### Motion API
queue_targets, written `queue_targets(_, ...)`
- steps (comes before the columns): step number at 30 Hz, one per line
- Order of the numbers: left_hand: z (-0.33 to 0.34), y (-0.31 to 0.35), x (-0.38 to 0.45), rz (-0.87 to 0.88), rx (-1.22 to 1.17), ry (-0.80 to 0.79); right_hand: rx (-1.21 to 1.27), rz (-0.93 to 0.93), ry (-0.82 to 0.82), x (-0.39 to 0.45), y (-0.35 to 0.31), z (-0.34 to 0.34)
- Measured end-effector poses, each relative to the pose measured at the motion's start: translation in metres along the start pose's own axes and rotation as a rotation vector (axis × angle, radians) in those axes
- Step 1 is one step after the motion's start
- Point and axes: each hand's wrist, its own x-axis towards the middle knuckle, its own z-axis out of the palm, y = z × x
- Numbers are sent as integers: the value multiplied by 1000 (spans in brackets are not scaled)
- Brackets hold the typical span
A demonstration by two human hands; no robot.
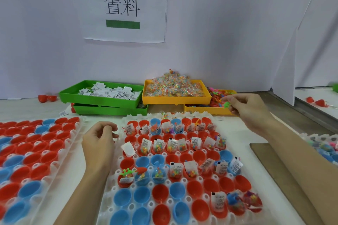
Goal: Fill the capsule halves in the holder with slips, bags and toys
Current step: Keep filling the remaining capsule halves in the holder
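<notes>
Right now my right hand (245, 107) pinches a green toy (226, 104) over the front rim of the yellow toy tray (201, 110) at the worktop's far right. My left hand (99, 139) rests loosely curled, holding nothing, at the left edge of the white holder (113, 195). Capsule halves (165, 192) in it are red and blue; several hold slips (195, 141), bead bags (159, 148) and toys.

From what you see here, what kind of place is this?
Probably a small packing station for toy capsules. Open capsule halves sit in white holders, sorting trays hold paper slips and little bags, and a printed sign hangs on the wall.
</notes>
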Motion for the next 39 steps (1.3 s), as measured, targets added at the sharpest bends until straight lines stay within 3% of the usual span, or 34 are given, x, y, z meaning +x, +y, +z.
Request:
queue_targets(14,-2,3,-2,-50,-29,-4,-191,-198,-445,-137,-57,-15)
queue_targets(18,-2,4,-2,-48,-29,-4,-321,-240,-456,-154,-52,-12)
queue_targets(39,-2,4,-2,-35,-13,-8,-533,-280,-506,-163,-42,5)
